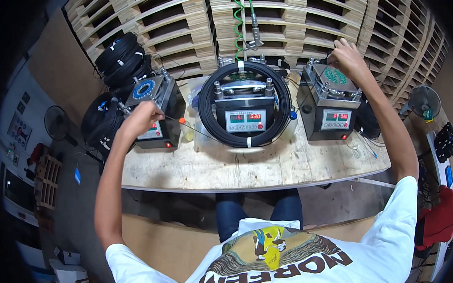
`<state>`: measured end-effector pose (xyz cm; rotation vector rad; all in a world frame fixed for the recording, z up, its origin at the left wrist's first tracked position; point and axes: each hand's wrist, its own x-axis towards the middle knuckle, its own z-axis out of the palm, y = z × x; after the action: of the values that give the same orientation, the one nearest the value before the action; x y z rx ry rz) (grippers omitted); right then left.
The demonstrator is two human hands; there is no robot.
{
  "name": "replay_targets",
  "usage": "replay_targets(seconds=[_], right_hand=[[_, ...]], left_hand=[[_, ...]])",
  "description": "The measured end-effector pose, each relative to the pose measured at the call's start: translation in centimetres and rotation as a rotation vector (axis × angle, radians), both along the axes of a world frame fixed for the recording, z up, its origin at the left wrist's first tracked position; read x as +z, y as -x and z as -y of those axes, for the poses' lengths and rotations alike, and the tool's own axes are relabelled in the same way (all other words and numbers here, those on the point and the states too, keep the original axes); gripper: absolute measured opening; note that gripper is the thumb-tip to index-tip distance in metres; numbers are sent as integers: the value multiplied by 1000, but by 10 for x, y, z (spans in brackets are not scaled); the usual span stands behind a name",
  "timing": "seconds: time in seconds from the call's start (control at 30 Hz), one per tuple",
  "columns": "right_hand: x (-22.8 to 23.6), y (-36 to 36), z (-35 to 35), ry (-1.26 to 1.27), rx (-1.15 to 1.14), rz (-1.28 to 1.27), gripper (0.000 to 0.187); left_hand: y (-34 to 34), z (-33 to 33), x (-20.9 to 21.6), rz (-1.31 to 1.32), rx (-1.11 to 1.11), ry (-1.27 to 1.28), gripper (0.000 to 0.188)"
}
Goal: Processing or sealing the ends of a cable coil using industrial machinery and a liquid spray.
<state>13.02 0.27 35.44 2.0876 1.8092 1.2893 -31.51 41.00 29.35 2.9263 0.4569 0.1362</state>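
Two bare hands at a desk (212, 170) bearing three small machines in a row. The left hand (143, 117) is at the front of the left machine (172, 107), just before its top plate with the blue ring (137, 91); its fingers are curled together, and whether they pinch the thin dark strand beside them cannot be told. An orange cap (182, 120) lies to the right of this hand, near the strand. The right hand (348, 60) is raised at the rear of the right machine (313, 116), behind a green disc (336, 76); its fingers are bent inward, and their grip, if any, cannot be made out.

Between the hands, a large coil of black cable (206, 109) stands upright at the middle machine (244, 107), its loop framing the lit display (246, 120); whether it leans on the machine is unclear. White bands bind the coil at top and bottom. A blue cap (292, 115) shows at its right edge. A green spiral hose (239, 24) hangs behind, before stacked wooden pallets (287, 17). More black coils (124, 60) are piled at left.
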Motion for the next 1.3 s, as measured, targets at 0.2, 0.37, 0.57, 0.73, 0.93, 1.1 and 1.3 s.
replay_targets(seconds=[0.2,0.37,0.57,0.73,0.93,1.1,1.3], right_hand=[[-2,-27,-58,-110,113,-891,18],[-26,-29,-134,-559,380,-1835,21],[-8,-65,-176,-771,317,-1837,41],[31,-64,-204,-533,100,-1491,55],[69,-62,-220,-327,302,-1416,33],[53,-61,-236,-318,450,-1589,44],[62,-19,-240,-365,364,-1318,29]], left_hand=[[-69,3,42,305,47,-959,18],[-128,-24,35,445,79,-847,16],[-211,-46,25,667,39,1005,31],[-237,-79,49,952,70,1190,21],[-262,-79,95,912,40,1171,41],[-273,-82,104,895,-66,1189,43],[-264,-73,106,737,-147,1007,33]])
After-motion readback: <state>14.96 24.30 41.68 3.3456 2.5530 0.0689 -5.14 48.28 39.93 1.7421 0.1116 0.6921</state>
